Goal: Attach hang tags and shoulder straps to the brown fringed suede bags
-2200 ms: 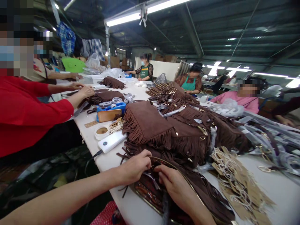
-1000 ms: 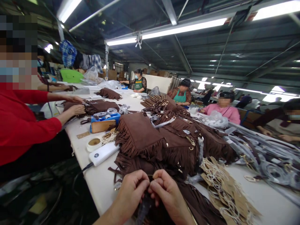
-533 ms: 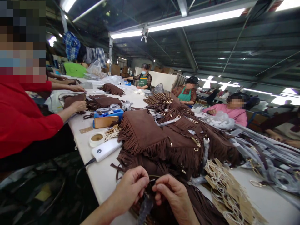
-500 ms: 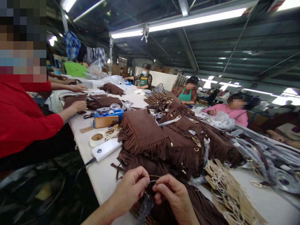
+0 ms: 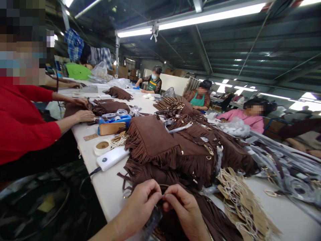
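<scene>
My left hand (image 5: 142, 204) and my right hand (image 5: 184, 209) meet at the near edge of the white table (image 5: 105, 182), fingertips pinched together over the top of a brown fringed suede bag (image 5: 213, 217). Between the thumbs a thin gold ring or zip pull shows; what exactly each hand grips is too small to make out. A grey wrapped strap (image 5: 152, 221) hangs below my left hand. Behind lies a pile of the same brown fringed bags (image 5: 175, 147).
A white power bank (image 5: 112, 158) with a cable, a tape roll (image 5: 102, 146) and a blue tool (image 5: 115, 119) lie left of the pile. Tan hang tags with string (image 5: 240, 197) lie to the right. A person in red (image 5: 22, 124) works at left; other people sit across.
My hands have closed in from a spread hold on the bag's open top to a tight pinch at its upper edge. The camera has tilted up slightly.
</scene>
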